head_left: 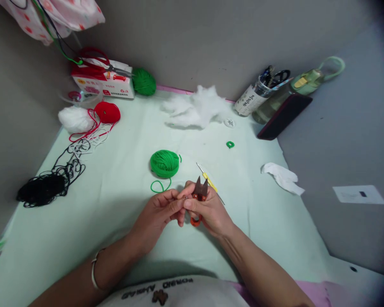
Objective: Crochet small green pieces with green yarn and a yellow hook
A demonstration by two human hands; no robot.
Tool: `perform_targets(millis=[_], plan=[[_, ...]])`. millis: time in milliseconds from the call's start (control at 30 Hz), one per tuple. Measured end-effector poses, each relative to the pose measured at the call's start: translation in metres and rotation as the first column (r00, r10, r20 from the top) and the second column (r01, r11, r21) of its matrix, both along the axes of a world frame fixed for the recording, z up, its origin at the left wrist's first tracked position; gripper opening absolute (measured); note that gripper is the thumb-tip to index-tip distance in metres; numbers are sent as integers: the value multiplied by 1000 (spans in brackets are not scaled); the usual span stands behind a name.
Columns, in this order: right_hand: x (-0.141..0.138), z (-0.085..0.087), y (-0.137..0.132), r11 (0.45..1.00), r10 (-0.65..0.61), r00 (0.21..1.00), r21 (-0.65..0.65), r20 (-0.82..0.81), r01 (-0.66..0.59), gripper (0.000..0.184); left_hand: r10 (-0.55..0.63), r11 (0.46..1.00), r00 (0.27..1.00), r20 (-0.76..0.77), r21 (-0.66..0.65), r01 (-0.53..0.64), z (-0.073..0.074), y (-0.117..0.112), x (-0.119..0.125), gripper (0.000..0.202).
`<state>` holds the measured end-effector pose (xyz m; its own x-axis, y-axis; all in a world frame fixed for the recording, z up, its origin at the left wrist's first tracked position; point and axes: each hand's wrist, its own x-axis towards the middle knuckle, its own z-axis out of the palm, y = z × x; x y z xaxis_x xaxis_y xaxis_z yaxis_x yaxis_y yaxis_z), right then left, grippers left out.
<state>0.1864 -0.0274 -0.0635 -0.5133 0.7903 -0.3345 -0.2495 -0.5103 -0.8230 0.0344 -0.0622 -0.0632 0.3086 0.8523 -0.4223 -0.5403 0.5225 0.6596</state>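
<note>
Orange-handled thread snips [200,191] are held in my right hand [216,213], blades pointing away from me and slightly apart. Its thumb and finger also pinch at a tiny thing against my left hand [158,213], whose thumb and forefinger are pressed together; fingers hide what is between them. Just beyond the right hand lies a yellow-handled crochet hook [205,175], partly covered by that hand. A green yarn ball [164,163] sits ahead of my left hand, its loose strand [161,187] curling toward the fingers. Farther off rests a small green crocheted ring [230,145].
White stuffing [200,108] lies at the back. Left are black yarn [41,189], white yarn [75,119], red yarn [107,112] and a box [105,83] with red scissors [97,62]. Right are a pen cup [251,100], bottle [265,108], phone [284,117] and crumpled tissue [283,178].
</note>
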Motion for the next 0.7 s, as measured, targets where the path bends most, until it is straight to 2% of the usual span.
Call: perform_targets(millis=[100,233,500,700], plan=[[-1,-1,-1,1000,-8,1000,0,4,8,24,7,1000,1000,4,-6,-7,-1,1,-2,31],[-3,-1,-1,1000,-11,1000,7,-18,11,33,48,999,999,5,-10,-48,0,3,-7,24],[-6,1,1,997,-75,996,-13,42,76,29,54,998,998,30,19,-54,-3,1,-7,20],[-4,-1,1,996,-84,996,-4,10,85,28,64,997,996,57,32,-66,-2,0,-7,16]])
